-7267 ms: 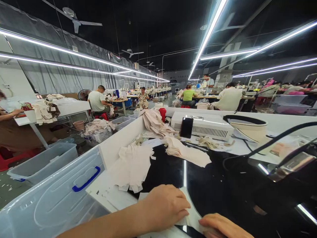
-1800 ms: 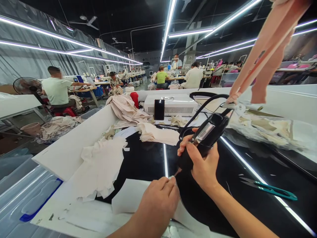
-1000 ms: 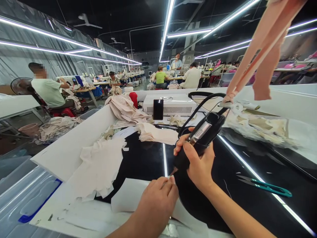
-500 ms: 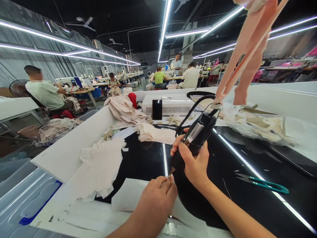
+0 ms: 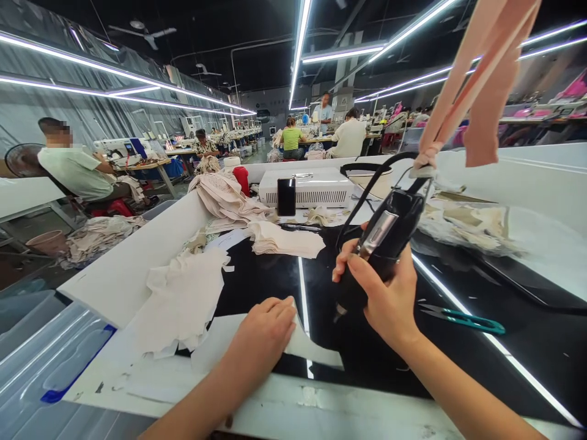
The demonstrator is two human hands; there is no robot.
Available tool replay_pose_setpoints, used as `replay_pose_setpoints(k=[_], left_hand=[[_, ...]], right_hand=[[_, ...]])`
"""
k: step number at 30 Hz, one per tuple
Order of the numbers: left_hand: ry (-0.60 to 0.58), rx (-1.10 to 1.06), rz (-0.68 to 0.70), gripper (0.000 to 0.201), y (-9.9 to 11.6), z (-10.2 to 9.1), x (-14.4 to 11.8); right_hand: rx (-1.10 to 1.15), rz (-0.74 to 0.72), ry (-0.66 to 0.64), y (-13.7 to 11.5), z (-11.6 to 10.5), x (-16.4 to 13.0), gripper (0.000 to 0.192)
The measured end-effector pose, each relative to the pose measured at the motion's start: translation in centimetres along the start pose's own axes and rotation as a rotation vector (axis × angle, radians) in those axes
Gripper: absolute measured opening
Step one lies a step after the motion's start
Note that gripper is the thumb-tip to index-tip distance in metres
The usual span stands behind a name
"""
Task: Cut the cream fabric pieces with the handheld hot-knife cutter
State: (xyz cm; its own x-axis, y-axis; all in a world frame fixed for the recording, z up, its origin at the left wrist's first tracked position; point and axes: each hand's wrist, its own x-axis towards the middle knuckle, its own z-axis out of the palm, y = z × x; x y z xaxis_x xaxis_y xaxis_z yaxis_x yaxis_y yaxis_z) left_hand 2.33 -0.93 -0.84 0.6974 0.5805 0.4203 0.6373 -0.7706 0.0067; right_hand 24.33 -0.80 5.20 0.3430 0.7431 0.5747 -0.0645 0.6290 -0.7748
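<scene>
Below the left hand (image 5: 268,330) and right hand (image 5: 387,293) spreads a broad desk (image 5: 257,281), its top glossy black with a white border. To the left of the left hand lies a heap of pale cloth pieces (image 5: 178,299). Above the right hand hangs a pink fabric strip (image 5: 481,122). Under the left hand a thin pale piece (image 5: 316,351) lies flat, showing on either side. That hand rests palm down, fingers together; its thumb is hidden, so I cannot tell whether it pinches anything. The right hand is wrapped firmly round a corded black tool (image 5: 398,217), tip pointing down, apart from the pale piece. Just right of the right hand lie teal-handled snips (image 5: 463,319). From where I stand, good handling would mean steady left-hand pressure, fingers clear of the tip, the cord loose and the snips out of the way.
</scene>
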Motion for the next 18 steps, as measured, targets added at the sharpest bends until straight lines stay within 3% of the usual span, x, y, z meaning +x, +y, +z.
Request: replay_pose_setpoints(k=[3,7,12,18], left_hand=[[0.101,0.065,0.082,0.019,0.1,-0.3,-0.3],[0.184,-0.042,0.202,0.021,2.0,-0.6,-0.9],[0.211,-0.116,0.296,0.020,3.9,-0.6,-0.9],[0.137,-0.076,0.303,0.025,3.8,0.2,-0.8]], right_hand=[[0.016,0.027,0.011,-0.6,-0.8,-1.0,0.036],[0.069,0.035,0.018,-1.0,-1.0,-2.0,0.038],[0.104,0.026,-0.008,-0.7,-0.6,-2.7,0.038],[0.106,0.021,-0.022,-0.4,-0.5,-3.1,0.033]])
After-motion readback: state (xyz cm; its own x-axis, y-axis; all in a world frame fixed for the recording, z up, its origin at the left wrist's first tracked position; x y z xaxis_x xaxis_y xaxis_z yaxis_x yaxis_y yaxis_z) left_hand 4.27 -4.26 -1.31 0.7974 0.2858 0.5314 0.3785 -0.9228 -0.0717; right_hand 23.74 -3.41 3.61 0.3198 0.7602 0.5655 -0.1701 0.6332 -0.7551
